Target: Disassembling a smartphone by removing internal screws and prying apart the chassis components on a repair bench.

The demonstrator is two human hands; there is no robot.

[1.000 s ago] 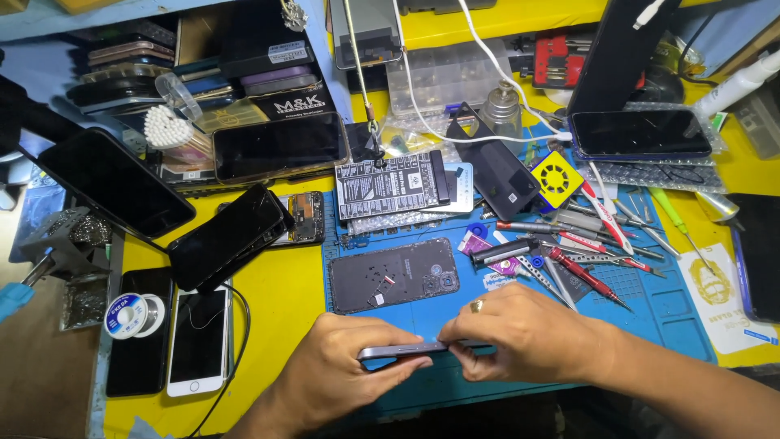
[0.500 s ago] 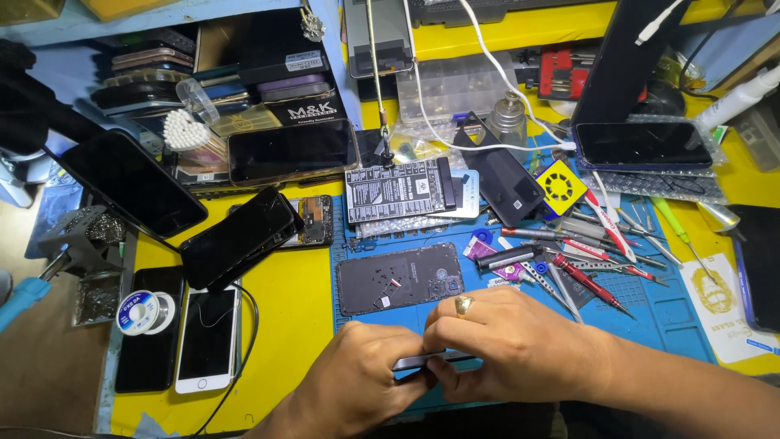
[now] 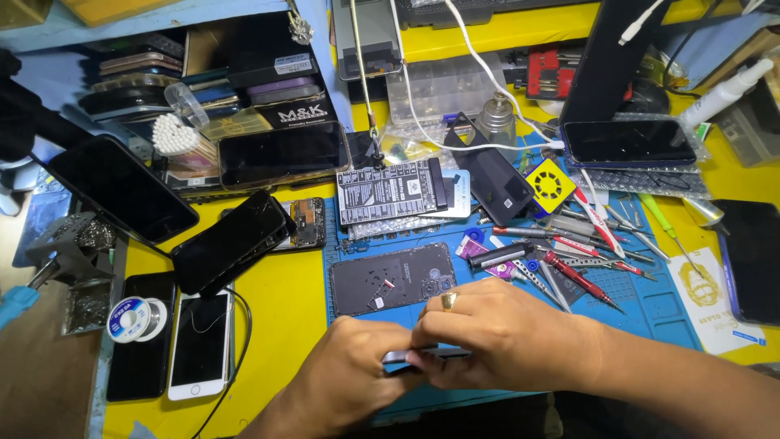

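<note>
Gripping a thin dark phone (image 3: pixel 426 355) edge-on between both hands, low over the near part of the blue work mat (image 3: pixel 650 313). Left hand (image 3: pixel 357 374) coming up from the bottom edge, forearm angled toward the right, fingers curled and pinched on the phone's left end. Right hand (image 3: pixel 508 341) reaching in from the right, forearm lying across the mat's corner, knuckles up, gold ring (image 3: pixel 448 301) on one finger, fingertips closed down over the phone's top edge and right part. Just beyond the hands, flat on the mat: an opened phone back (image 3: pixel 390 278). To its right, a scatter of screwdrivers (image 3: pixel 569 264). Left of the mat, on the yellow table (image 3: pixel 284 293): a white phone (image 3: pixel 199 345) and a solder spool (image 3: pixel 132 319).
</note>
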